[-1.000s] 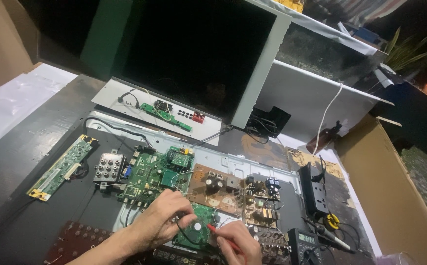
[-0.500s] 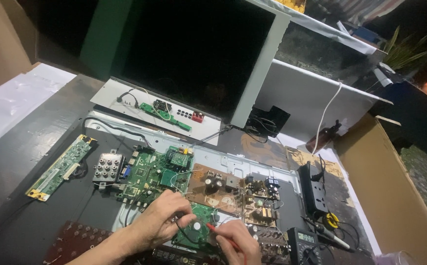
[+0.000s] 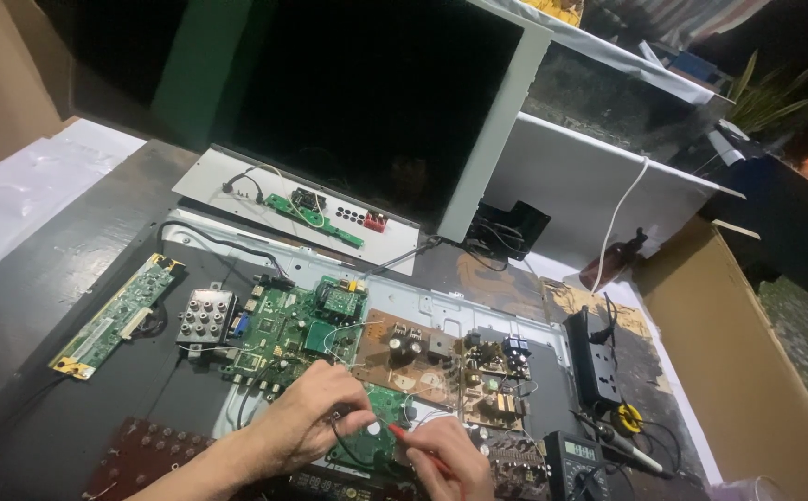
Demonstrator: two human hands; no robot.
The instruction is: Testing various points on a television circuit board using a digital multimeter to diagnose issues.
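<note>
Small green circuit board (image 3: 378, 436), thin, stiff and studded with fragile parts, lies flat at the near edge of the counter (image 3: 61, 278); it looks light and best gripped by its bare edges. The left hand (image 3: 307, 422) rests on it, fingers curled round a black lead, while the right hand (image 3: 446, 459) pinches a red probe (image 3: 413, 438) against it. Beyond lie a larger green main board (image 3: 297, 329), a brown power board (image 3: 441, 366) and a dark upright screen panel (image 3: 367, 102).
</note>
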